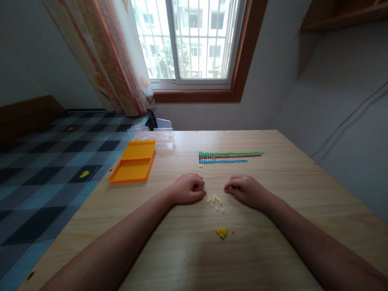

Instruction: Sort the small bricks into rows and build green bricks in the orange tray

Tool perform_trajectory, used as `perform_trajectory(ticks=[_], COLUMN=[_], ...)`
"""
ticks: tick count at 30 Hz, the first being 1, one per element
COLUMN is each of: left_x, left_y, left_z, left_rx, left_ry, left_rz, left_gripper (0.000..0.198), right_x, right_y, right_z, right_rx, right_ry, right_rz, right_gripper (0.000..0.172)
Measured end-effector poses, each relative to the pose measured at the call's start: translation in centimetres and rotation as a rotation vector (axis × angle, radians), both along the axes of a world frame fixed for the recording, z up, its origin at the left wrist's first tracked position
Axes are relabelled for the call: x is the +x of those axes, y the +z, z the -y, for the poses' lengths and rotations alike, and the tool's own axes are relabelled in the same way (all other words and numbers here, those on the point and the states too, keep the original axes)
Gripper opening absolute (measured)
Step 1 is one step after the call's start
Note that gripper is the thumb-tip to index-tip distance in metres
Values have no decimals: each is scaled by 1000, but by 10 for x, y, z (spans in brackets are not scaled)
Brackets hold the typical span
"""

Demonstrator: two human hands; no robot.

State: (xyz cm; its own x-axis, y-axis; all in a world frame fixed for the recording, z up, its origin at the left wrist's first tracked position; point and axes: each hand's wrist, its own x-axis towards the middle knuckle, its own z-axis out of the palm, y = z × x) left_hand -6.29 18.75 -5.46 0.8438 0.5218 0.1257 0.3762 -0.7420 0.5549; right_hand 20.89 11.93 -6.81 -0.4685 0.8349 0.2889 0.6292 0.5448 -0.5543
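Note:
My left hand (189, 188) rests on the wooden table with its fingers curled closed, just left of a loose pile of small cream-coloured pieces (214, 199). Whether anything is inside that hand is hidden. On the other side of the pile, my right hand (244, 190) has thumb and fingers pinched together; what they hold, if anything, is too small to make out. Beyond the hands lie long rows of tiny pieces: a green row (224, 153), a dark brown row (226, 157) and a blue row (224, 161). A few cream pieces (200, 165) sit at the left end, below the blue row.
Nearer to me is a small heap of yellow pieces (222, 233), with one lying apart. An open orange case (133, 169) lies at the table's left edge. Behind it stand clear plastic boxes (163, 138). A checked bed (60, 173) adjoins the table's left side.

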Motion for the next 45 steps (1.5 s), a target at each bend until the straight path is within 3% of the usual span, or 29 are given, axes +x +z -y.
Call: perform_trajectory(ticks=[8, 23, 30, 35, 38, 45], left_x=[2, 0, 2, 4, 4, 6], left_y=[2, 9, 8, 6, 5, -3], left_z=[3, -1, 4, 8, 10, 10], left_rx=[63, -33, 38, 28, 0, 15], left_ry=[-13, -75, -71, 61, 64, 10], left_rz=[-69, -99, -113, 2, 46, 58], left_gripper=[38, 44, 47, 28, 14, 25], right_x=[-5, 2, -2, -5, -2, 0], right_y=[-7, -6, -7, -7, -6, -6], right_z=[-7, -4, -4, -5, -5, -5], right_rx=[118, 130, 149, 173, 169, 156], right_ry=[55, -9, -6, -38, -45, -13], right_rz=[44, 44, 64, 71, 60, 83], right_gripper=[18, 16, 17, 18, 16, 17])
